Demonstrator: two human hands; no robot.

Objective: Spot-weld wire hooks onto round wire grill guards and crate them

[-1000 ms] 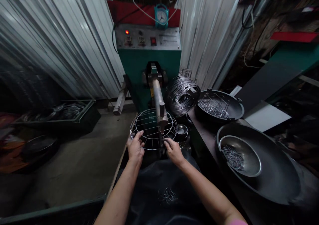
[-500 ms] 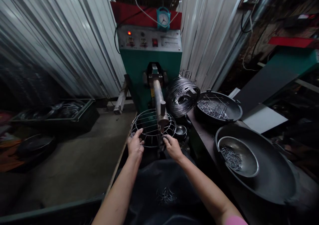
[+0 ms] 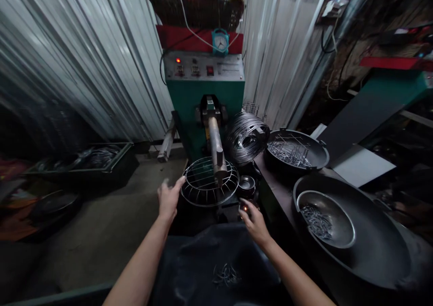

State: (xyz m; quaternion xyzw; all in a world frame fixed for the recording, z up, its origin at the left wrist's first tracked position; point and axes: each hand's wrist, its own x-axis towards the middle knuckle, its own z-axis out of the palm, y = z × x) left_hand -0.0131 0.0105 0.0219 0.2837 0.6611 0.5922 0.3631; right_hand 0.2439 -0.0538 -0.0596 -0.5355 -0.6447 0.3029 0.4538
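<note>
A round wire rack [image 3: 207, 205] sits under the metal arm [image 3: 215, 136] of a green spot welder [image 3: 184, 94]. Its wires cross inside a double rim. My left hand [image 3: 168, 202] is beside the rack's left edge, fingers apart, one fingertip at or close to the rim. Away from the rack, at its lower right, my right hand [image 3: 253, 220] is open and holds nothing visible. A small orange glow shows by its fingers. Short curved wire pieces [image 3: 226, 275] lie on the dark cloth over my lap.
A wire coil [image 3: 246, 139] stands right of the welder arm. Further right are a pan [image 3: 318, 150] of wire parts and a large pan [image 3: 375, 247] holding a metal bowl [image 3: 350, 234] with wire pieces. A green bin [image 3: 125, 161] stands at left. A clock [image 3: 220, 42] hangs above.
Both hands have come off their grip on the rack's rim, the left moving out left, the right moving right and down. The view has tilted up slightly.
</note>
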